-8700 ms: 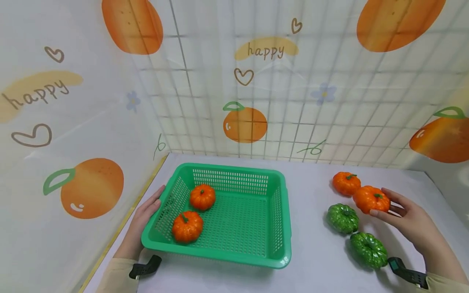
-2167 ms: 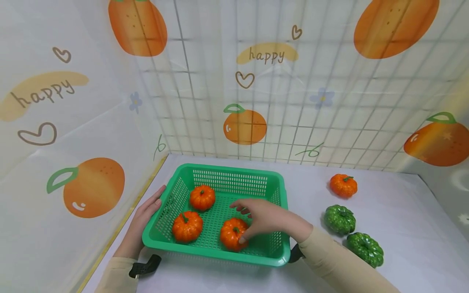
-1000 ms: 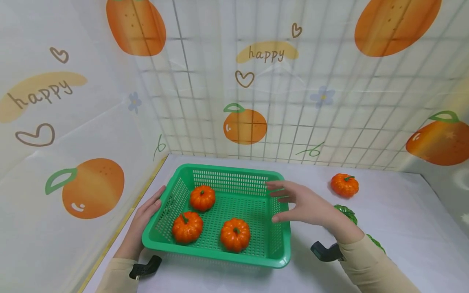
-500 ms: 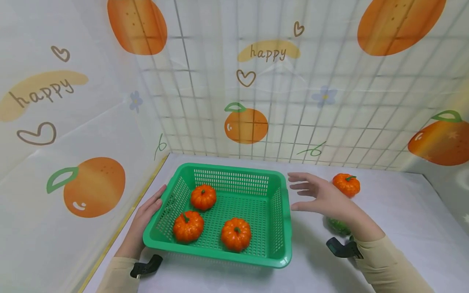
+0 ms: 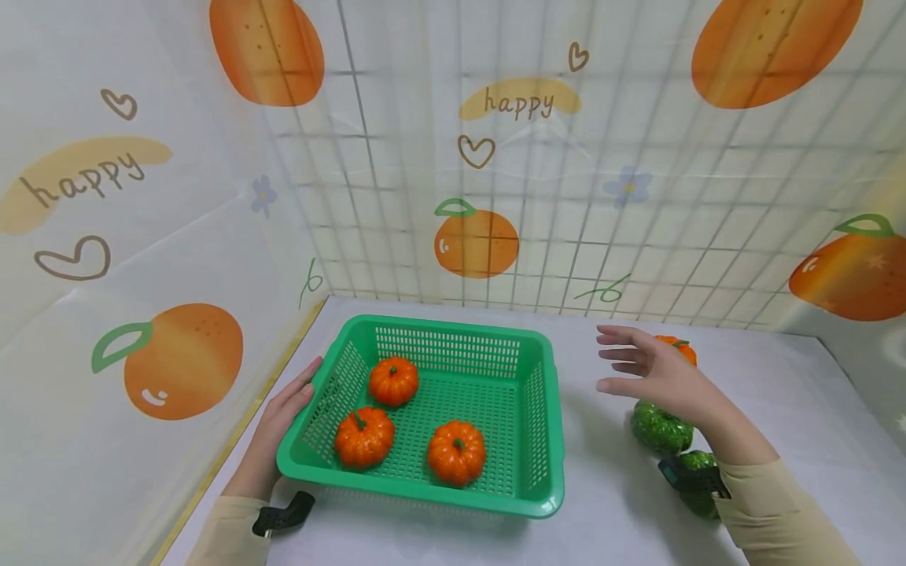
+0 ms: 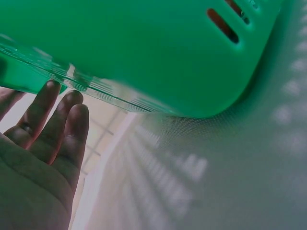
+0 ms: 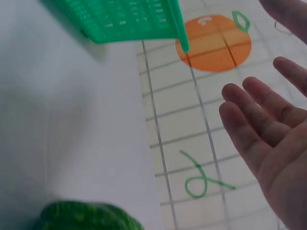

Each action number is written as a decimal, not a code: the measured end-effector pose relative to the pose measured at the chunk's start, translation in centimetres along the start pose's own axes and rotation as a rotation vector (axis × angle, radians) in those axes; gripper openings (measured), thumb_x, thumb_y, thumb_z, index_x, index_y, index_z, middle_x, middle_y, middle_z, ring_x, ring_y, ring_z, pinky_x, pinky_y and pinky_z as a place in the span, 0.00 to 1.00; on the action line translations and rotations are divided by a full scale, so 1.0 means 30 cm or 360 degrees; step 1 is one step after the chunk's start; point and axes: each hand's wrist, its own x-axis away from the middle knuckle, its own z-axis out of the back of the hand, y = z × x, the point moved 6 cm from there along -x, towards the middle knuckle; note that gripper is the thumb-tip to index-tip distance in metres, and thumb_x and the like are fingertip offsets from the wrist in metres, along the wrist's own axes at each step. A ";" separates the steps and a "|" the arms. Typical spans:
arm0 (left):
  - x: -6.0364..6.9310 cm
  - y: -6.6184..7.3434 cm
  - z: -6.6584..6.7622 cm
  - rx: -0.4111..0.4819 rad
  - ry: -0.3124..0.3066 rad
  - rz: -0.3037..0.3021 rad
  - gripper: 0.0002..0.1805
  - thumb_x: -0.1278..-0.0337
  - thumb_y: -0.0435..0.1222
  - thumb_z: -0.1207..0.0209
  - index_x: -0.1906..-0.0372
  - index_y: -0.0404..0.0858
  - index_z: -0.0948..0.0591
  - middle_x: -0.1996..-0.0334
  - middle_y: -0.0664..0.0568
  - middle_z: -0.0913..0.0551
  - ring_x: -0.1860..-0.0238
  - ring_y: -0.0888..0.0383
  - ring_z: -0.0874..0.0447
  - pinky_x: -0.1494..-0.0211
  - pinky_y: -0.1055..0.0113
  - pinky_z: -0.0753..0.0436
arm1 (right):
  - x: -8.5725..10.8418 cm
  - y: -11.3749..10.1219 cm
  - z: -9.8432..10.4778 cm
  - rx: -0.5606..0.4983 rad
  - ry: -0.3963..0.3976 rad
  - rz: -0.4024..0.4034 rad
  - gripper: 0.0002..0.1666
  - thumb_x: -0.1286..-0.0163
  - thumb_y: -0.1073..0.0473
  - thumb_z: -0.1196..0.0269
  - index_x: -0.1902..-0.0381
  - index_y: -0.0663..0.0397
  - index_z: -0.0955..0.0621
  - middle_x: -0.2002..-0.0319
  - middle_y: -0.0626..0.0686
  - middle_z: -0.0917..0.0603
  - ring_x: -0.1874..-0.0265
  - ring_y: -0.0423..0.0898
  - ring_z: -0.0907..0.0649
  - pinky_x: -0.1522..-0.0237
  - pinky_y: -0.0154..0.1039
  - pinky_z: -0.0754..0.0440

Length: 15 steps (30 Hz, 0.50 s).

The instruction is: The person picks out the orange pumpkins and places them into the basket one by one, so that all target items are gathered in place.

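Note:
A green perforated plastic basket [image 5: 488,401] holds three small orange pumpkins: one at the back left [image 5: 393,381], one at the front left [image 5: 364,438] and one near the front middle [image 5: 456,453]. Along its left side lies my left hand [image 5: 279,420]; in the left wrist view its straight fingers [image 6: 67,129] touch the basket wall. My right hand [image 5: 658,373] hovers right of the basket, fingers spread and holding nothing. Partly hidden behind it is another orange pumpkin [image 5: 684,350]. Below it sit two green pumpkins, one nearer the hand [image 5: 661,429], one partly covered by the wrist strap [image 5: 697,507].
Everything stands on a white tabletop [image 5: 594,487]. A fruit-printed sheet over a wire grid [image 5: 552,236] closes off the back, and a similar printed sheet [image 5: 177,259] rises at the left. Black straps [image 5: 283,515] are on both wrists.
Earlier my right hand held an orange pumpkin at the right; that pumpkin is now in the basket, released. The right hand has since moved right, out of the basket. The left hand has stayed put.

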 end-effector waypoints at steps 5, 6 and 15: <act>0.004 -0.003 -0.001 -0.0017 -0.0012 0.0018 0.29 0.23 0.50 0.55 0.23 0.51 0.40 0.23 0.59 0.46 0.24 0.56 0.54 0.40 0.77 0.33 | 0.010 0.033 0.042 0.0082 0.0082 -0.0037 0.48 0.42 0.46 0.25 0.27 0.38 0.34 0.35 0.48 0.27 0.38 0.55 0.24 0.42 0.49 0.24; 0.004 -0.004 -0.001 -0.0016 -0.0014 0.0020 0.29 0.23 0.50 0.55 0.23 0.51 0.40 0.23 0.59 0.46 0.24 0.56 0.54 0.40 0.77 0.33 | 0.011 0.037 0.048 0.0107 0.0086 -0.0039 0.48 0.42 0.45 0.26 0.27 0.39 0.35 0.34 0.49 0.27 0.38 0.56 0.24 0.42 0.50 0.25; 0.005 -0.003 -0.001 -0.0019 -0.0010 0.0020 0.29 0.23 0.50 0.55 0.23 0.52 0.39 0.23 0.60 0.45 0.24 0.57 0.53 0.38 0.76 0.34 | 0.021 0.095 0.127 0.0155 0.0112 -0.0115 0.52 0.40 0.44 0.28 0.23 0.46 0.40 0.32 0.54 0.30 0.38 0.58 0.26 0.49 0.39 0.20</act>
